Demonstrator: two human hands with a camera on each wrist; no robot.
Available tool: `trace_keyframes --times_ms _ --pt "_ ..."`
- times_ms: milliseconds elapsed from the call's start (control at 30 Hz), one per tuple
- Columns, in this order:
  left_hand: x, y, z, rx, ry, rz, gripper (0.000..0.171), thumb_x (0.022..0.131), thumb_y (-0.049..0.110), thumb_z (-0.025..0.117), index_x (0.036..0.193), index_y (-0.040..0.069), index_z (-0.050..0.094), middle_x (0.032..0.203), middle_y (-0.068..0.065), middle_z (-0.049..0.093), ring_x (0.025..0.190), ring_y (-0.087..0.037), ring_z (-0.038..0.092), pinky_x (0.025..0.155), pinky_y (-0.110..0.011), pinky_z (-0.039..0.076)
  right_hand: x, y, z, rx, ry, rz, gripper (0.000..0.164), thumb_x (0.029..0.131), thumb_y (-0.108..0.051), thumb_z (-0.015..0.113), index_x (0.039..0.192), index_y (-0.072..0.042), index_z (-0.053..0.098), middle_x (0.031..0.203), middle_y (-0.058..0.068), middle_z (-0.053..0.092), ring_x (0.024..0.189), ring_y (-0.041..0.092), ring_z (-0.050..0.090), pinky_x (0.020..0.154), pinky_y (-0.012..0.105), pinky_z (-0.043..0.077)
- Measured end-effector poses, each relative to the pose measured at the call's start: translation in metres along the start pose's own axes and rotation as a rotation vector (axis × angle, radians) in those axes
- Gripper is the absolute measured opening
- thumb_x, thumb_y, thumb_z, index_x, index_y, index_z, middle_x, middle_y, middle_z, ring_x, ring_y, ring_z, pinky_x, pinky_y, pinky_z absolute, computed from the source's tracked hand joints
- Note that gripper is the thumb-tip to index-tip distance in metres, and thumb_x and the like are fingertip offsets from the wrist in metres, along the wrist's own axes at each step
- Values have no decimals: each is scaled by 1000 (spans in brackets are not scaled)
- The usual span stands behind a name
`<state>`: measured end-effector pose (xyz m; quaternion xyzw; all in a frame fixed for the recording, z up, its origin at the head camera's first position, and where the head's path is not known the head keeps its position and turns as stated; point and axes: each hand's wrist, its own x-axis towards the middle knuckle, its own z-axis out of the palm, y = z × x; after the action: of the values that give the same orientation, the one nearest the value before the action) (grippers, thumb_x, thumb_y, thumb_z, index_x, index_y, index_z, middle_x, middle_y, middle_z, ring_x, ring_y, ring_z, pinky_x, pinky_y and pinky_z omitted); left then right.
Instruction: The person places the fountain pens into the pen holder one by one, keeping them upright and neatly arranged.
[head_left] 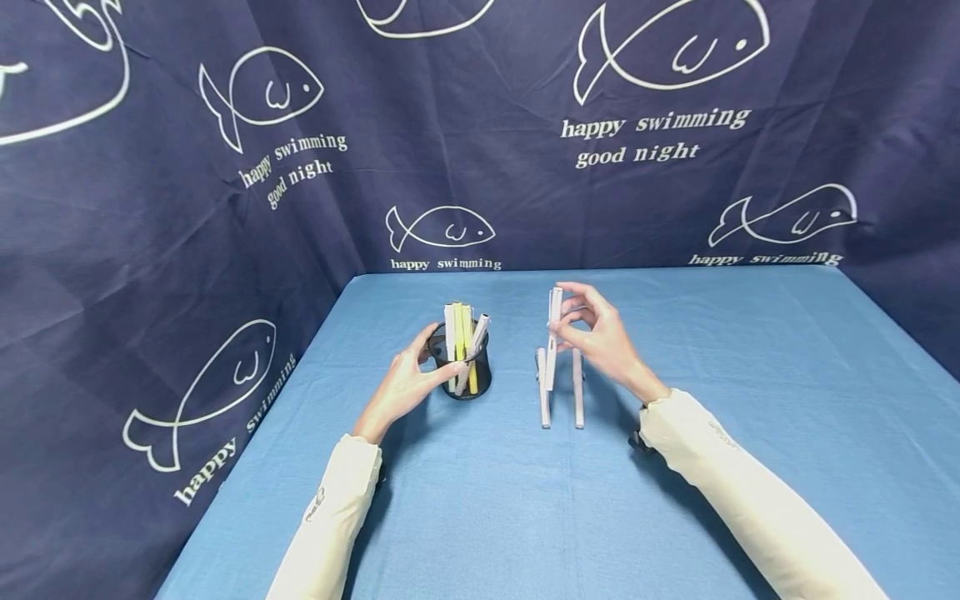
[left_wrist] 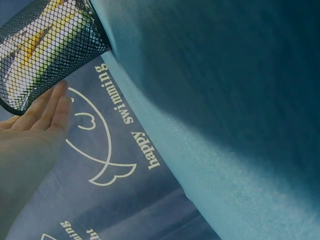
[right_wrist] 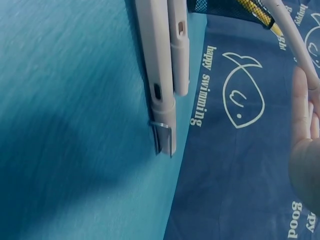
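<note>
A black mesh pen holder (head_left: 483, 377) stands on the table, with several yellow and whitish pens (head_left: 460, 333) upright or leaning in it. My left hand (head_left: 401, 385) holds it from the left, thumb at the front and fingers behind; the left wrist view shows fingers (left_wrist: 47, 112) along the mesh. To the right, my right hand (head_left: 606, 337) pinches a pale pink pen (head_left: 552, 362) near its upper end, holding it nearly upright. Two similar pens lie on the cloth under it, a left one (head_left: 544, 404) and a right one (head_left: 578, 400); the right wrist view shows clips and slots.
Blue cloth (head_left: 480, 517) covers the table. Dark blue curtains (head_left: 525, 192) printed with white fish and lettering hang behind it and along the left side.
</note>
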<state>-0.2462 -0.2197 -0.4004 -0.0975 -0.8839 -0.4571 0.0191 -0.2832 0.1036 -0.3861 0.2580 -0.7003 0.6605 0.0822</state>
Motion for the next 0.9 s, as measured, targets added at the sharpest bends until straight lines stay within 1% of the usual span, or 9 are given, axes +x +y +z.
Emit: trace_keyframes --times_ms 200,333,433,567,800,900 --pt "1 0 1 2 6 2 93 89 52 80 162 16 35 146 -12 58 129 -32 57 106 -55 43 3 -1 8 10 -17 1 59 94 8 69 148 -1 49 112 21 53 89 20 64 67 43 61" --pt "1 -1 1 -4 7 8 91 89 49 80 162 16 36 146 -12 57 129 -32 57 106 -55 43 6 -1 12 6 -21 -9 58 95 6 69 149 -1 48 112 22 52 89 19 64 68 44 61" --pt "0 -1 0 -6 5 6 91 89 50 80 162 16 35 147 -11 57 130 -32 57 106 -56 43 8 -1 15 7 -19 -18 58 95 6 69 149 0 49 112 23 52 88 17 64 67 42 61" --pt "1 -1 1 -3 1 -6 92 89 52 79 162 17 35 149 -12 55 131 -32 56 106 -56 43 10 -2 20 24 -12 -30 58 94 9 69 148 1 48 110 23 53 87 16 63 65 40 61" --pt "1 0 0 1 4 -28 96 87 55 80 163 17 34 150 -16 52 133 -33 54 107 -55 42 12 -5 28 45 -13 -44 59 92 12 68 147 2 49 110 22 53 86 16 63 65 47 61" --pt "1 0 -1 7 5 -28 95 87 55 79 163 18 34 150 -16 53 132 -32 55 106 -54 43 14 -5 33 49 -17 -49 59 92 13 69 147 2 49 109 23 53 86 15 64 65 46 61"
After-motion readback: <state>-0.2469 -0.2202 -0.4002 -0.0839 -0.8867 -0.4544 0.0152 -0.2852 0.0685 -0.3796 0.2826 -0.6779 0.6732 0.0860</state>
